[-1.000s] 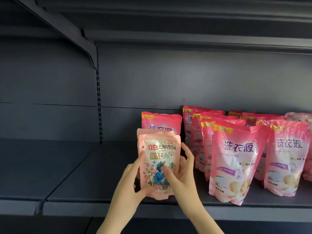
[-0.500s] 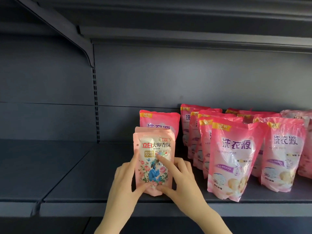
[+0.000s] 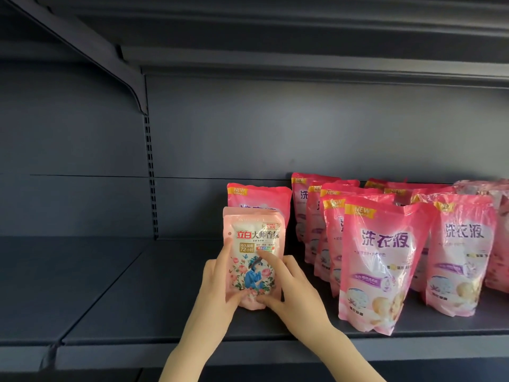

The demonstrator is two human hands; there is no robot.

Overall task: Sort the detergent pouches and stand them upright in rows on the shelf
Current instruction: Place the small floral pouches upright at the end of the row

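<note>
A small pale pink floral pouch [image 3: 254,238] stands upright on the dark shelf [image 3: 165,312], held from both sides. My left hand [image 3: 217,288] grips its left edge, thumb on the front. My right hand [image 3: 292,290] holds its right side with the index finger pressed on the picture. A second pouch of the same kind seems to sit right behind it. Further back stands a larger bright pink pouch [image 3: 259,198]. To the right, rows of large pink pouches [image 3: 382,260] stand upright.
A shelf bracket [image 3: 132,86] and slotted upright [image 3: 150,175] rise at the back left. The upper shelf [image 3: 303,51] hangs overhead. The neighbouring shelf bay [image 3: 55,285] lies to the left. The shelf's front lip [image 3: 248,354] runs below my wrists.
The floral pouch has gone from lifted above the front edge to deeper on the shelf, lower and slightly left, with both hands still around it.
</note>
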